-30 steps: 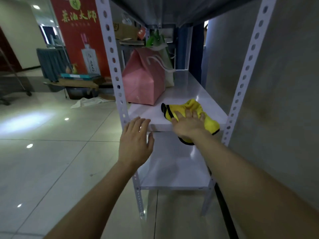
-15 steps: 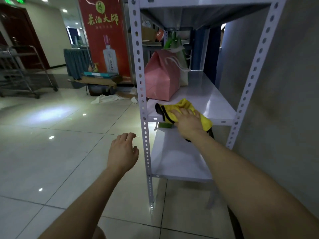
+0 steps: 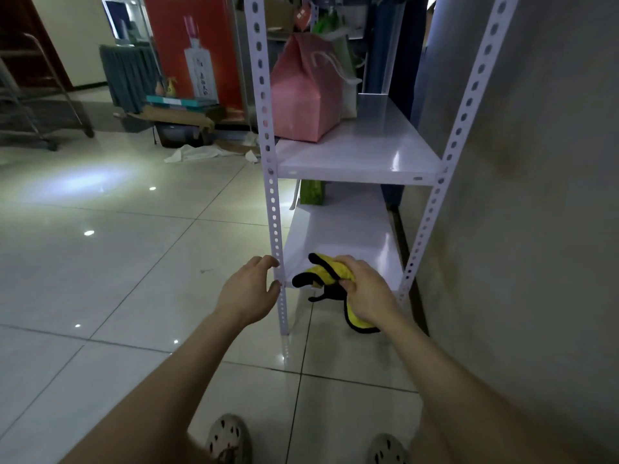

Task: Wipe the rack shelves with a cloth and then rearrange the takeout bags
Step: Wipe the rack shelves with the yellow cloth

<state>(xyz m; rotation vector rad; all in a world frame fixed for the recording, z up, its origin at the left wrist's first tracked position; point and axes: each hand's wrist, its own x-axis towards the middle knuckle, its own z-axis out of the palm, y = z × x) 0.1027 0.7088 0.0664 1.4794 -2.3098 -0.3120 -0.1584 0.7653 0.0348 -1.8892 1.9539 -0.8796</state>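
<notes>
Clutching yellow cloth, right hand fingers curled over its top

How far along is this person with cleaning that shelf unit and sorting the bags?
About midway through wiping. The middle shelf, under the yellow cloth a second ago, looks done. Now the right hand grips the cloth at the front edge of the lower shelf. Left: wiping that shelf, then rearranging the pink bag and green bag, neither in hand yet. The top shelf is out of view.
</notes>
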